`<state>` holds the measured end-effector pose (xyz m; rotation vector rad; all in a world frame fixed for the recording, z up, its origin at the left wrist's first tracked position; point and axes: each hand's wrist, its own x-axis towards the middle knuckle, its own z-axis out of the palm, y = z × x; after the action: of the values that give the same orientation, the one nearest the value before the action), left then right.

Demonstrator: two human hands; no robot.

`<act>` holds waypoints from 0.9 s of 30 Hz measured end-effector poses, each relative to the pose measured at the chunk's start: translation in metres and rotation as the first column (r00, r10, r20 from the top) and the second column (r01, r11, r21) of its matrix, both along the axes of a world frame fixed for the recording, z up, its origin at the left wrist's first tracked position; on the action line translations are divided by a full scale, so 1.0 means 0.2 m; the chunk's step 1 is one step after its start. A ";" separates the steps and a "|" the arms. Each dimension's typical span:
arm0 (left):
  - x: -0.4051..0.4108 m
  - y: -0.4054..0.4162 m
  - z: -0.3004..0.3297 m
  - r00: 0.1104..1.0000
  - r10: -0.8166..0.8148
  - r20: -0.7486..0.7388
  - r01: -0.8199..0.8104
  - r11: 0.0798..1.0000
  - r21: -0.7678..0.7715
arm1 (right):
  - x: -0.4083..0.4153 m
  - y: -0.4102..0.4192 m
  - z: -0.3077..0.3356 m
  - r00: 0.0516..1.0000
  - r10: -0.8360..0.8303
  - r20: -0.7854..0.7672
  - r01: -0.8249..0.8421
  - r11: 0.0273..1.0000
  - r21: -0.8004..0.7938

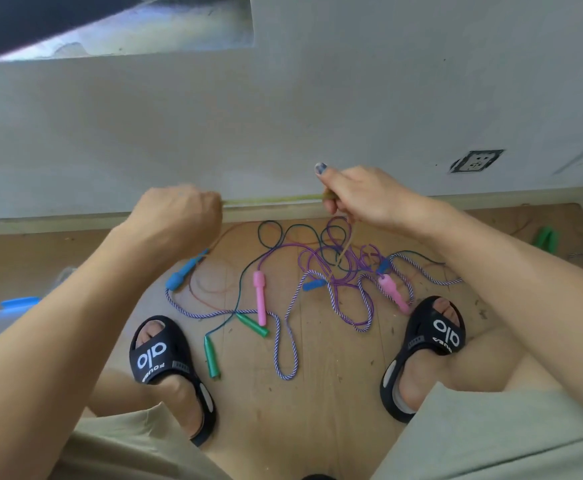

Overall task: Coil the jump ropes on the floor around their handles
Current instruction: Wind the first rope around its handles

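- Jump ropes [318, 271] are lying in a loose tangle on the wooden floor [335, 375], between the person's two black sandals and just in front of the baseboard [75, 220].
- A yellow rope [272, 201] is stretching taut and level between the two hands, up in front of the baseboard and above the tangle.
- The left hand [179, 216] is curling closed round one end of the yellow rope, knuckles facing up.
- The right hand [363, 195] is pinching the other end, thumb sticking up; a tail of that rope is hanging down from it into the tangle.
- A blue handle [184, 271] is lying slanted, nearer the baseboard than the left sandal [169, 368], under the left wrist.
- A pink handle [260, 297] is lying roughly lengthwise away from the baseboard, in the middle of the tangle.
- Two green handles [211, 356] are resting furthest from the baseboard, just beside the left sandal.
- A second pink handle [392, 292] is touching the toe of the right sandal [425, 355].
- A striped purple-white rope [285, 358] is looping out toward the person, away from the baseboard.
- A wall socket [477, 161] is sitting above the baseboard, off to the right.
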<state>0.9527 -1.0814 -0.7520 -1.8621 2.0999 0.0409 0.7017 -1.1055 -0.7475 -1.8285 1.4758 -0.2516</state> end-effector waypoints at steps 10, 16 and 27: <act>-0.26 0.11 0.05 0.435 0.135 -0.890 0.100 0.975 0.196 | 0.09 0.05 0.06 0.853 -0.039 0.521 -0.096 0.968 0.230; -0.22 0.09 0.10 0.592 -0.174 -0.786 0.112 0.985 -0.134 | 0.04 0.03 0.04 0.964 0.067 0.259 -0.090 0.993 0.076; -0.10 0.06 0.04 0.751 0.035 -0.659 -0.009 0.999 0.043 | 0.06 0.02 -0.08 0.908 -0.225 0.354 0.153 0.963 0.222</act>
<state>0.9324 -1.0697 -0.7444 -2.0471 2.4750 0.8669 0.7136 -1.1012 -0.7627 -1.3914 1.3510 -0.5116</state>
